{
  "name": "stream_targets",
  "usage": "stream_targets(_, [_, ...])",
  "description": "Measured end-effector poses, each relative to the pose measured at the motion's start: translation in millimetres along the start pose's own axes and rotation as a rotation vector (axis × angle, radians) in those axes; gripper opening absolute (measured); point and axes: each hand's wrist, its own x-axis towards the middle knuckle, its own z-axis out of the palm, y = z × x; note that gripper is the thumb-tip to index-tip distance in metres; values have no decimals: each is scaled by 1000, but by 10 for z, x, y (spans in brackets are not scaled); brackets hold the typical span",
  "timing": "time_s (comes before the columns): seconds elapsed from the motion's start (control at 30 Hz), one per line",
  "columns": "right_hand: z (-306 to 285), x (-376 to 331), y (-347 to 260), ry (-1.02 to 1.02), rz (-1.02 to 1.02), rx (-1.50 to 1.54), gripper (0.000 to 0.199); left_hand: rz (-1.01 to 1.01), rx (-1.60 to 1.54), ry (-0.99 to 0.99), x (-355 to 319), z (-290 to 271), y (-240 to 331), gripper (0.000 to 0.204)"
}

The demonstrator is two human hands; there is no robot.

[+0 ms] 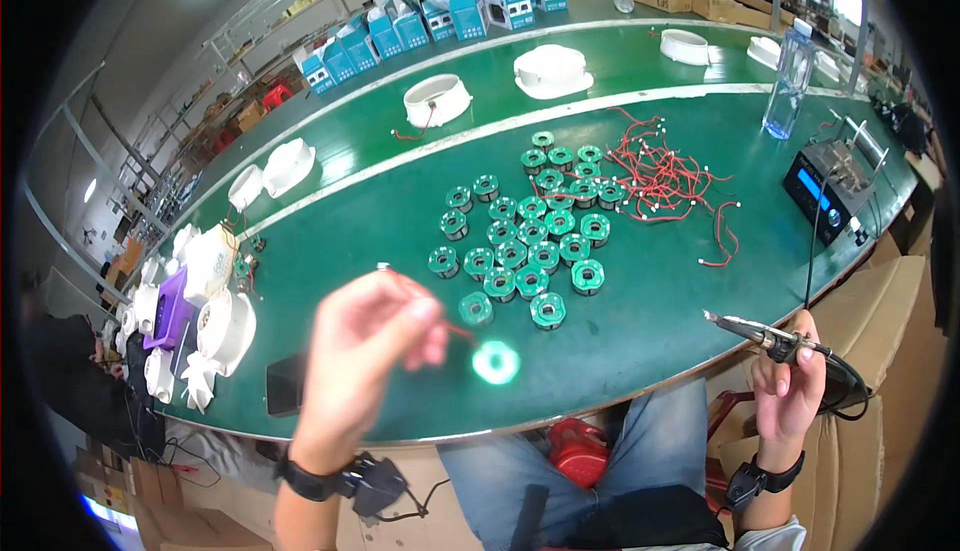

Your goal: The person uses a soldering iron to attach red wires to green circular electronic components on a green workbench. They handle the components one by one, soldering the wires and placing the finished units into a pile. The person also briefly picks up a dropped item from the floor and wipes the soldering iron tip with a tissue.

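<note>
My left hand [375,336] is over the near part of the green table [350,221], fingers pinched on a thin red wire [458,331]. The wire runs to a small ring-shaped circuit board [496,362] that glows bright green-white; whether it hangs or rests on the table I cannot tell. A white plug [384,267] shows just above the fingers. My right hand [790,381] grips a soldering iron [765,336] at the right table edge, tip pointing left. Beyond the glowing ring stand several round motor coils with green boards [530,281], grouped mid-table.
A tangle of red wires [665,176] lies behind the coils. At right are a clear bottle [790,81] and a soldering station [835,186]. White round housings [437,101] line the far green belt; more housings [225,331] and a purple box [170,308] crowd the left.
</note>
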Motion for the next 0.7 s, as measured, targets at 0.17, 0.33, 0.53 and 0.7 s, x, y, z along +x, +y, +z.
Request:
stream_targets(0.17, [46, -24, 0, -22, 11, 0, 16, -30, -181, -34, -121, 350, -191, 9])
stream_targets(0.33, [-4, -19, -23, -115, 39, 9, 14, -63, -334, 70, -249, 451, -400, 9])
stream_targets(0.53, [87, -34, 81, -98, 59, -5, 16, 24, -333, 202, -413, 230, -804, 6])
stream_targets(0.7, [249, -49, 173, -137, 37, -96, 19, 102, -429, 220, -443, 214, -874, 6])
